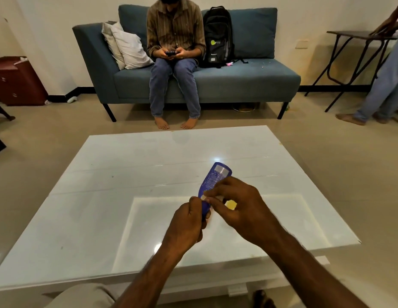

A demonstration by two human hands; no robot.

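Head view: just below the middle of the frame, the left hand (189,221) is curled round the lower end of a blue bottle (215,176), which is held tilted above the white table (127,174). Its flat base points toward the upper right and its neck is hidden in the fist. The right hand (235,205) comes in from the lower right. Its thumb and forefinger pinch at the bottle's side just above the left fist, on a small pale bit there. Whether that bit is a label edge or a seal cannot be told. A yellow piece (231,204) shows under the right fingers; it could be a cap, but it is too hidden to say.

The work looks to be in its middle. The bottle is lifted and steadied and the picking has begun, but nothing has visibly come free and the bottle has not been set down. At the top of the frame a person (174,52) sits on a sofa (249,78) beside a backpack (218,36).
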